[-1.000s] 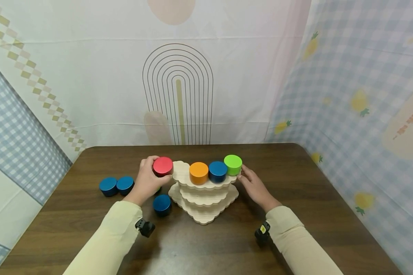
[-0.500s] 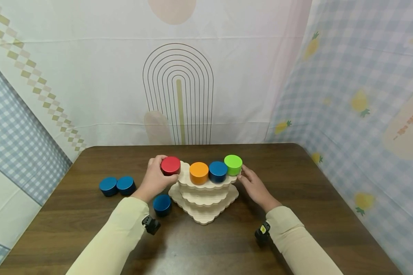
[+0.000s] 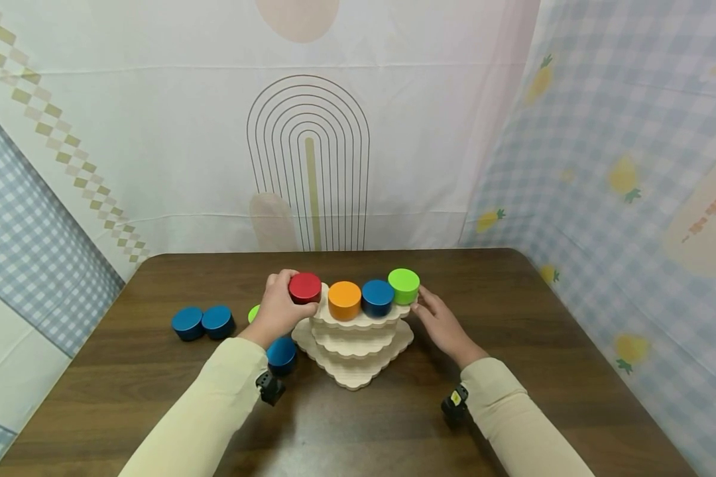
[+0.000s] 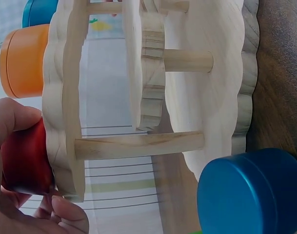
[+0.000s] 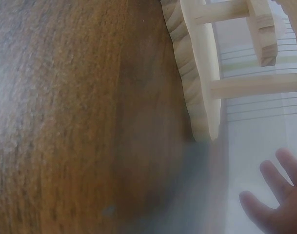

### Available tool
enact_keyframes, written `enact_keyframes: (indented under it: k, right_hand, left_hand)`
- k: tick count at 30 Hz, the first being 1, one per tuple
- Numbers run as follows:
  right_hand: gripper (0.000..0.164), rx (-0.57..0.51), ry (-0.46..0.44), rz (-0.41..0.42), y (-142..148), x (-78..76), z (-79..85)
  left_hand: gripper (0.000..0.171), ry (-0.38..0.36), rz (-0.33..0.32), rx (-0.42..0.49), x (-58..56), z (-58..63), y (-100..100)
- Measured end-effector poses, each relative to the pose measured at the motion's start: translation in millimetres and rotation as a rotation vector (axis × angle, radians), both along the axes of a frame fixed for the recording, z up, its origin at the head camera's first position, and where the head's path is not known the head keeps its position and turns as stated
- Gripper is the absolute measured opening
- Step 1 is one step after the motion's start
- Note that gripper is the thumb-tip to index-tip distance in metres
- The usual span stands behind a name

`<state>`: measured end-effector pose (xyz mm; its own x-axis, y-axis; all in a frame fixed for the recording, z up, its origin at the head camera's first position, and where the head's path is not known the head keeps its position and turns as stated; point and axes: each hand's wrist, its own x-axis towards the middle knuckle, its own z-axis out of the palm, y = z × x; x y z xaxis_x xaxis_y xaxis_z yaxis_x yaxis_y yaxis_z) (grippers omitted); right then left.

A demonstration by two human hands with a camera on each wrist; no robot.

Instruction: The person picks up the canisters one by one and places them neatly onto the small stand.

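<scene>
A three-tier wooden stand (image 3: 352,346) with scalloped boards is on the table. My left hand (image 3: 276,307) grips a red cylinder (image 3: 305,287) between thumb and fingers at the left end of the top board. In the left wrist view the red cylinder (image 4: 27,160) is right against that board's face. Beside it on the board stand an orange cylinder (image 3: 344,300), a blue cylinder (image 3: 378,297) and a light green cylinder (image 3: 403,285). My right hand (image 3: 444,328) has its fingertips at the board's right end, by the green cylinder. The right wrist view shows its fingers (image 5: 274,180) spread and mostly straight.
Two blue cylinders (image 3: 203,322) stand side by side at the left of the table (image 3: 358,437). Another blue cylinder (image 3: 282,356) is close to the stand's left side. A green cylinder (image 3: 253,313) shows partly behind my left hand. A patterned cloth (image 3: 203,146) hangs behind the table.
My left hand has carried the red cylinder rightward, from beside the board's left end to over it, closer to the orange cylinder. The right hand has stayed in place.
</scene>
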<state>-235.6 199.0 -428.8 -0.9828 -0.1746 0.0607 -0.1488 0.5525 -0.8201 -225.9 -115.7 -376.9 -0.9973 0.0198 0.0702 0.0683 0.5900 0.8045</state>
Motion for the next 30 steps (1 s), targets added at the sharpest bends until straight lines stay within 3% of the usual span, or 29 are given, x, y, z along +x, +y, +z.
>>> enact_keyframes:
  k: [30]
  right_hand:
    - [0.062,-0.017,-0.027,0.01,1.0,1.0,0.0]
  left_hand:
    - [0.074,-0.011,-0.004,-0.022,-2.9,1.5,6.7]
